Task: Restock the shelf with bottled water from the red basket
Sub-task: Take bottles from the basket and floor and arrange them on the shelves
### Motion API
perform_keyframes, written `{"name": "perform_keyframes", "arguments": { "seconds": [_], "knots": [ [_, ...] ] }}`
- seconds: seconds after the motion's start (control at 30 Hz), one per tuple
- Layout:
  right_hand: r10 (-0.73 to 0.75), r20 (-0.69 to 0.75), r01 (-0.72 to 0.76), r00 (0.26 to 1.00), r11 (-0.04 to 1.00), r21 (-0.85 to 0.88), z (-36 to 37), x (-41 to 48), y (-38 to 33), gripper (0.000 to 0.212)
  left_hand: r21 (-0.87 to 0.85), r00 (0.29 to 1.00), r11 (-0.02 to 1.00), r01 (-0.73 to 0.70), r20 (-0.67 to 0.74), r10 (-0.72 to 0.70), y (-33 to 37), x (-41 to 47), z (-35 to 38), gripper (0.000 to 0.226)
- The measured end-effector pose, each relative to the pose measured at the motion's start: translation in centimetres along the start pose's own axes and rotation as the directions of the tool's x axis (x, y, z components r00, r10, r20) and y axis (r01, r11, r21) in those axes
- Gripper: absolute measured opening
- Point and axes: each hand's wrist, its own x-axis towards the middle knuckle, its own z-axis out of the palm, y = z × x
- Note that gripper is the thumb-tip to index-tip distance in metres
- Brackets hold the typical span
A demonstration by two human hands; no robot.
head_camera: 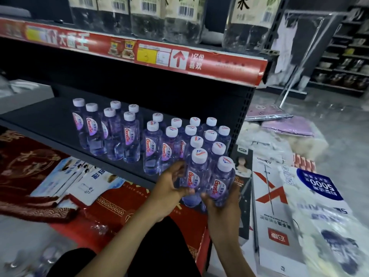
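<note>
Two small water bottles with white caps are held side by side just in front of the dark shelf point(50, 120) edge. My left hand point(169, 182) grips the left bottle point(196, 174); my right hand point(221, 204) grips the right bottle point(222, 180) from below. On the shelf stand several matching bottles in two groups: a left group point(111, 128) and a right group point(179, 136) directly behind the held pair. The red basket is not in sight.
Above hangs a red price strip point(159, 54) under an upper shelf with large bottles point(179, 17). Red boxes point(123, 212) and white packets point(79, 180) lie below the shelf. White cartons point(279, 206) and bags cover the floor at right. More bottles point(46, 256) lie blurred at bottom left.
</note>
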Motion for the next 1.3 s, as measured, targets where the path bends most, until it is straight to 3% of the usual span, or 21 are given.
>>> {"name": "perform_keyframes", "arguments": {
  "seconds": [0.23, 0.87, 1.07, 1.2, 1.3],
  "knots": [
    [-0.015, 0.005, 0.015, 1.0, 0.998, -0.067, 0.6, 0.2, 1.1, 0.064, -0.044, 0.994, 0.999, -0.005, -0.109, 0.0, -1.4, -0.1, -0.1, 0.073],
    [0.007, 0.002, -0.007, 1.0, 0.995, -0.103, 2.6, 2.9, 1.6, 0.07, 0.029, 0.997, 0.997, -0.064, -0.028, 0.065, -2.5, 3.9, -1.2, 0.068],
    [0.014, -0.05, -0.02, 0.999, 0.992, -0.124, 3.4, 3.5, 1.4, 0.068, 0.027, 0.993, 0.995, -0.097, -0.069, 0.099, -2.6, 4.2, -0.8, 0.073],
    [0.019, -0.057, -0.025, 0.998, 0.994, -0.106, 3.6, 3.6, 1.0, 0.067, 0.104, 0.985, 0.983, -0.151, -0.063, 0.158, -3.3, 4.3, -0.5, 0.083],
    [-0.008, -0.038, 0.003, 0.999, 0.993, -0.122, 3.5, 3.3, 1.0, 0.074, 0.269, 0.982, 0.948, -0.167, -0.042, 0.185, -3.6, 4.2, -0.6, 0.091]
  ]
}}
